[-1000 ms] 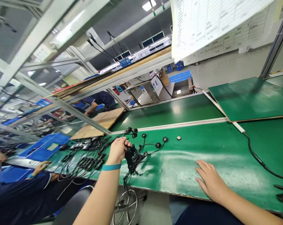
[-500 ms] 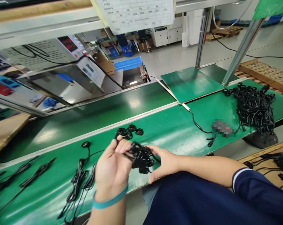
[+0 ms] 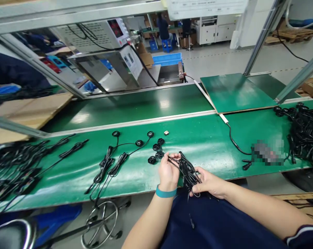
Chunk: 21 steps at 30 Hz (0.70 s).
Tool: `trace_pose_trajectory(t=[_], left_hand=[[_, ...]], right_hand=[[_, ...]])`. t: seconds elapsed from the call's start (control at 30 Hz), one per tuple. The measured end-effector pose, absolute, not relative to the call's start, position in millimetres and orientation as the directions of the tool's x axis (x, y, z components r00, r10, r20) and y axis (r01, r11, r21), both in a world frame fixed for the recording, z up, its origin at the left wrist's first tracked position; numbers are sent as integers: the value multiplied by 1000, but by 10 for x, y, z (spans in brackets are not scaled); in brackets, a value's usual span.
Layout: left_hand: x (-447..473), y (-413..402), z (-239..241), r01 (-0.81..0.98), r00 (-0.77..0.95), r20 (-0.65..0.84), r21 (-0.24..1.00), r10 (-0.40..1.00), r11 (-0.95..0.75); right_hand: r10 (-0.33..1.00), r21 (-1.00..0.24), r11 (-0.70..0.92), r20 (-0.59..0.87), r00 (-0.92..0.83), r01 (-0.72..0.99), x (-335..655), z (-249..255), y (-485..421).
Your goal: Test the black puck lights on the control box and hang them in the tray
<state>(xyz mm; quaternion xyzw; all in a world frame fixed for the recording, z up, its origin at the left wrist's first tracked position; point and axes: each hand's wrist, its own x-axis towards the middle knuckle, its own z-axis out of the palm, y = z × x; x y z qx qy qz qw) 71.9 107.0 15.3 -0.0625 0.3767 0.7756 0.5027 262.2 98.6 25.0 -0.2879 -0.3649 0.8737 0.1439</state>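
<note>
My left hand [image 3: 168, 172], with a teal wristband, is closed on a tangled bundle of thin black cables [image 3: 186, 169] at the near edge of the green workbench [image 3: 213, 145]. My right hand [image 3: 209, 182] pinches the lower part of the same bundle from the right. Round black puck ends of the cables [image 3: 156, 151] lie on the bench just beyond my left hand.
Three laid-out cables with pucks [image 3: 114, 159] lie left of my hands, and a heap of cables [image 3: 11, 166] sits far left. A big black cable pile [image 3: 305, 133] sits at the right. A small metal part [image 3: 166, 132], a green board [image 3: 234, 91] and a metal machine [image 3: 107, 65] lie beyond.
My view swung from the left end of the bench to the middle. My right hand left the bench top and joined the left on the bundle, which dropped lower toward my lap.
</note>
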Motion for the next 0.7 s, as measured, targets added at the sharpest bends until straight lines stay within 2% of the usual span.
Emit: trace_pose_trajectory(t=[0.17,0.27,0.4,0.5,0.53,0.6,0.63,0.7], left_hand=[[787,974,108,-823,-504,-531,535,681,-191],[826,874,78,-835,-432,-545,544,719,-90],[948,689,59,-828,-264,-516,554,815,83],[986,511,113,-749,-140,-514,614,846,250],[961,452,145,-694,-93,-506,650,858,308],[836,362,217,-534,-53,-455,765,889,360],[737,340,250,-425,-88,-407,841,909,335],[486,352,296,-140,-256,-249,966,934,219]], right_hand=[[483,-727,-683,-514,-709,62,2692,303,1007],[489,-774,-616,-523,-698,148,2904,470,1312],[502,-833,-418,-545,-672,363,3249,598,1840],[640,-796,-158,-533,-554,584,3425,527,2101],[723,-761,-37,-468,-509,647,3460,487,2137],[865,-653,222,-212,-456,724,3496,416,2127],[888,-590,338,-59,-457,733,3497,394,2085],[845,-498,519,174,-506,695,3469,382,1946]])
